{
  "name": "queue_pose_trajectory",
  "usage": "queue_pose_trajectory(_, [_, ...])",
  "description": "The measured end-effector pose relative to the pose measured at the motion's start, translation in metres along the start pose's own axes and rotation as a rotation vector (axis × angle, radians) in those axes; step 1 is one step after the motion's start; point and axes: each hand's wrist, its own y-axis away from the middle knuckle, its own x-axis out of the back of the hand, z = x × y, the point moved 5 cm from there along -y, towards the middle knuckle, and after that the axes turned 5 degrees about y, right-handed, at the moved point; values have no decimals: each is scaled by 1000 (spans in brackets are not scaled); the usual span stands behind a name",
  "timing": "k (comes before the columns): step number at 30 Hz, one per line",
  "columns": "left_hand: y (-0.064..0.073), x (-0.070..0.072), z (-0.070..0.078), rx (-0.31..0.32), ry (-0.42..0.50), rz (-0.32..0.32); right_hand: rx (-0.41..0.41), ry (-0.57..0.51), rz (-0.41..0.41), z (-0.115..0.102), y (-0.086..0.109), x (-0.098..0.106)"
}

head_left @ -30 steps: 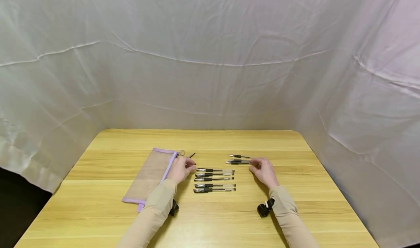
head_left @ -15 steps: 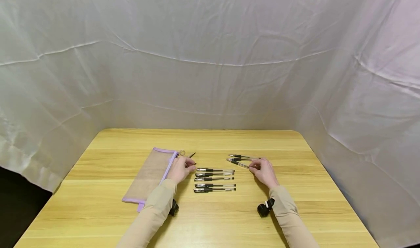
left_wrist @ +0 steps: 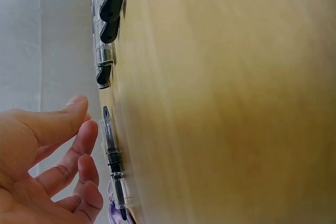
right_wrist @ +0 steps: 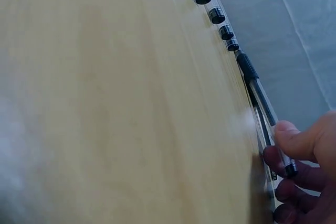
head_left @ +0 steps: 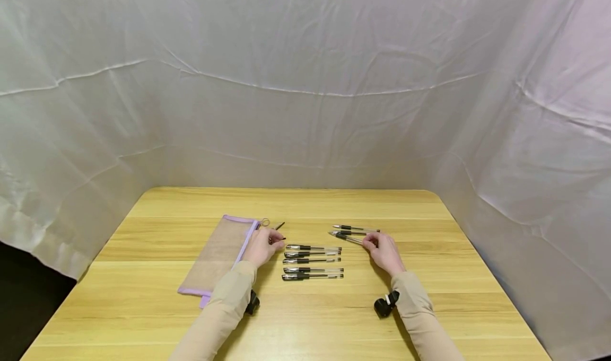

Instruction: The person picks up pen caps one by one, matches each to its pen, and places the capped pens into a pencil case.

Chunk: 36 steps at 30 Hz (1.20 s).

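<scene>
My right hand (head_left: 384, 251) pinches an uncapped black gel pen (right_wrist: 265, 103) by its rear end between thumb and finger. The held pen slants over another uncapped pen, and a third uncapped pen (head_left: 355, 229) lies just behind. My left hand (head_left: 262, 246) rests by the pouch edge, its fingers loosely bent with nothing between them. Close beside those fingers lie clear, dark-tipped pieces (left_wrist: 111, 145) that look like pen caps. Between the hands, several capped black gel pens (head_left: 312, 261) lie in a row, caps toward the left.
A purple-edged mesh zip pouch (head_left: 219, 257) lies flat on the wooden table (head_left: 334, 324), partly under the left forearm. A ring (head_left: 265, 222) sits at its upper corner. Pale fabric (head_left: 305, 112) hangs behind and along the sides of the table.
The right hand has drawn one pen out from beside the others, its rear end swinging toward the person; it has moved slightly since. The left hand has stayed put.
</scene>
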Motion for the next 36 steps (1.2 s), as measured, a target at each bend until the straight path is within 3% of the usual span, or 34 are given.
queue_pose_trajectory(4, [0, 1, 0, -7, 1, 11, -49, -69, -4, 2, 1, -1])
queue_pose_trajectory(11, [-3, 6, -2, -20, -4, 84, -148, -320, 58, 9, 1, 1])
queue_pose_trajectory(20, [-1, 7, -4, 3, -27, 82, -275, -768, 92, 11, 7, -3])
queue_pose_trajectory(31, [0, 8, -9, -40, -67, 77, -300, -1023, 103, 5, 11, -7])
queue_pose_trajectory(36, [-2, 9, -9, -12, -69, 68, -312, -1068, 96, 4, 11, -6])
